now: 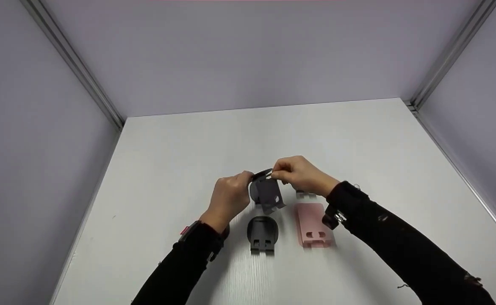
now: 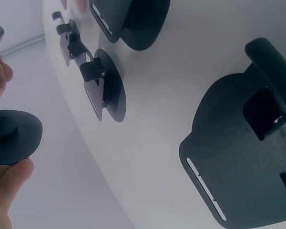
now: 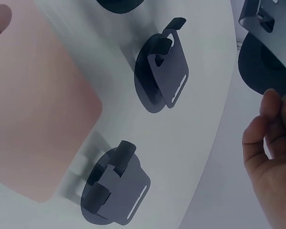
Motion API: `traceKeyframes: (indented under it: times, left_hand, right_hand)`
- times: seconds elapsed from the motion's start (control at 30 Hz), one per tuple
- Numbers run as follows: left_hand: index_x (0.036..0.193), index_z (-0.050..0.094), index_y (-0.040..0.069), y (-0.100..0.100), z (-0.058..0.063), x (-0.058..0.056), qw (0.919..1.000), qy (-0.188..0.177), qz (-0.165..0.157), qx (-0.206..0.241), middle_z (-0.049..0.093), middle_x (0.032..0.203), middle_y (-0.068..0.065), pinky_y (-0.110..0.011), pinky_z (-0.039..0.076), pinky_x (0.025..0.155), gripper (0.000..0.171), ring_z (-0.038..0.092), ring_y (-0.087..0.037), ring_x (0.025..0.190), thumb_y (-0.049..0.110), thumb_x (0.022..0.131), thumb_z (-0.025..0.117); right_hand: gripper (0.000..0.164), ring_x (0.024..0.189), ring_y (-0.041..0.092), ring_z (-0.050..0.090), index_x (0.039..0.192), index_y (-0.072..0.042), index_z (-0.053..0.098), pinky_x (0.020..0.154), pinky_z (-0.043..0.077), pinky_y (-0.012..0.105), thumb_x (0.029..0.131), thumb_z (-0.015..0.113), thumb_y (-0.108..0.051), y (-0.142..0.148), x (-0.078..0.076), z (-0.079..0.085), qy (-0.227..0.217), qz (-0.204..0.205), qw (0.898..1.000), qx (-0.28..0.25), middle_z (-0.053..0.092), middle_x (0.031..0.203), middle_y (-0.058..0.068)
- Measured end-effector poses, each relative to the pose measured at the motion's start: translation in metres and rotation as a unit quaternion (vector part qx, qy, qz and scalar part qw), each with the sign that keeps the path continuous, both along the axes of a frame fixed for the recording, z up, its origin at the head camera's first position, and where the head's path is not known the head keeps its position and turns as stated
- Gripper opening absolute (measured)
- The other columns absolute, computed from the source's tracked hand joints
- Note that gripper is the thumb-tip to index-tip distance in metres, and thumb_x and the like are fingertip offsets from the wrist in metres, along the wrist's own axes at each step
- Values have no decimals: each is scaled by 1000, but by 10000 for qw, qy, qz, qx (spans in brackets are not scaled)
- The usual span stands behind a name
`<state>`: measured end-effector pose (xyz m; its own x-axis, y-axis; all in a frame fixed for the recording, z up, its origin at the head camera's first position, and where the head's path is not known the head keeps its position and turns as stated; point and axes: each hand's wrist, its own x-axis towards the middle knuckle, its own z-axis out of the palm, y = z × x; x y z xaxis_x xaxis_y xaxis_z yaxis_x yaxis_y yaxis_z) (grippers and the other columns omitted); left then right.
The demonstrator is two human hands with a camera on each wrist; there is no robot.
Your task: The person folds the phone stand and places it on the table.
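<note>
A dark grey phone stand [image 1: 270, 192] is held tilted above the table between both hands. My left hand [image 1: 231, 195] grips it by its round base [image 2: 14, 136], the thumb and fingers at the edge. My right hand [image 1: 300, 173] pinches the stand's plate [image 3: 276, 36] with thumb and fingertips; the hand hides part of its edge. Below the held stand lies another dark phone stand [image 1: 262, 233], its two hooks towards me. A pink phone stand [image 1: 314, 224] lies to its right, under my right wrist.
Another dark stand [image 1: 306, 195] shows partly beneath my right hand. In the right wrist view, two dark stands [image 3: 117, 186] rest near the pink one. Pale walls [image 1: 248, 55] enclose the white table [image 1: 180, 148] at the back and sides.
</note>
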<state>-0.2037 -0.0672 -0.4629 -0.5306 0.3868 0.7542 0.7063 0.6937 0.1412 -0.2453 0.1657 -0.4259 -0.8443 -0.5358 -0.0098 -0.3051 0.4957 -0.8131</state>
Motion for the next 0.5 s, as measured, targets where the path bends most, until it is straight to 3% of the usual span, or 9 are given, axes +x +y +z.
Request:
traceKeyframes:
  times: [0.27, 0.5]
  left_hand:
    - [85, 64, 5, 1, 0, 1, 10000, 19, 38, -24, 67, 65, -5, -34, 49, 44, 20, 62, -18, 49, -10, 75, 71]
    - [85, 62, 5, 3, 1, -1, 9999, 129, 73, 63, 68, 65, -6, -33, 50, 43, 22, 64, -18, 49, -13, 76, 70]
  right_hand:
    - [14, 67, 16, 51, 92, -6, 69, 62, 40, 28, 100, 65, -16, -4, -1, 0, -274, -123, 9995, 12, 65, 78, 4]
    - [15, 50, 9, 39, 92, -8, 69, 47, 32, 23, 100, 65, -20, -2, -3, -3, -495, -345, 9981, -78, 64, 81, 18]
